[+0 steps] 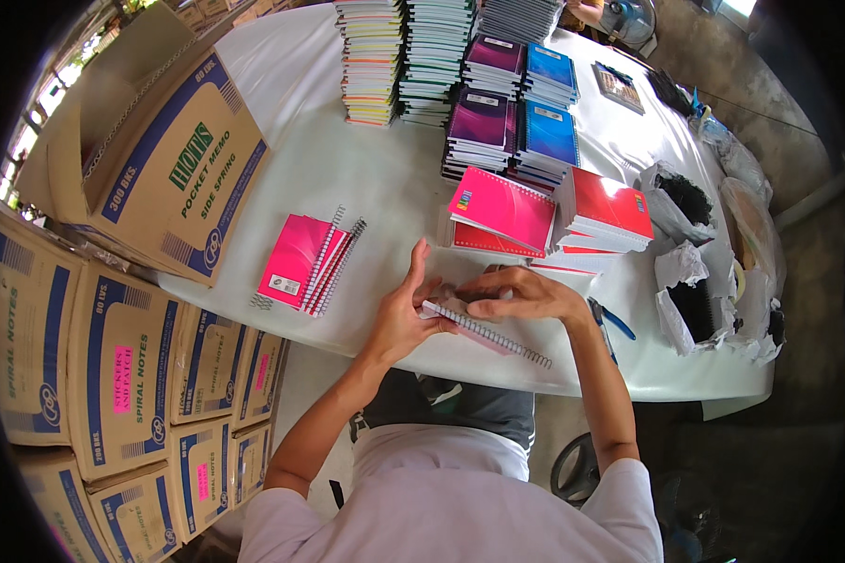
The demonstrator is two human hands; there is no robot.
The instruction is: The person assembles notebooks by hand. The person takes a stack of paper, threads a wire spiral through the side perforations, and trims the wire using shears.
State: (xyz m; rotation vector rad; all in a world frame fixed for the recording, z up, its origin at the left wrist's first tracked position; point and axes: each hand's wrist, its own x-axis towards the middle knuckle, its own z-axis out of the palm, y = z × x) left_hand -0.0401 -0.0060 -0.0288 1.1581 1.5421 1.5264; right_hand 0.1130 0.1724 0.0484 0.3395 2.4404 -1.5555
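Observation:
Near the table's front edge, my left hand [406, 319] grips one end of a small spiral notebook [498, 346], its thumb raised. A loose end of the wire coil [535, 357] sticks out past the notebook's right end. My right hand [530, 293] curves over the notebook from above; its fingertips are blurred, so their grip is unclear. To the left lie several pink notebooks [291, 258] with coils fitted, some coil ends protruding. Beyond my right hand sit stacks of pink-covered [504, 208] and red-covered [607, 205] notebooks, with punched holes along the pink cover's edge.
Blue-handled pliers [618, 319] lie right of my right forearm. Torn white packages of dark coils [687, 305] stand at the right edge. Tall stacks of purple [480, 117] and blue [549, 131] notebooks rise farther back. Cardboard boxes [127, 366] line the left side, one large open box [183, 174] beside the table.

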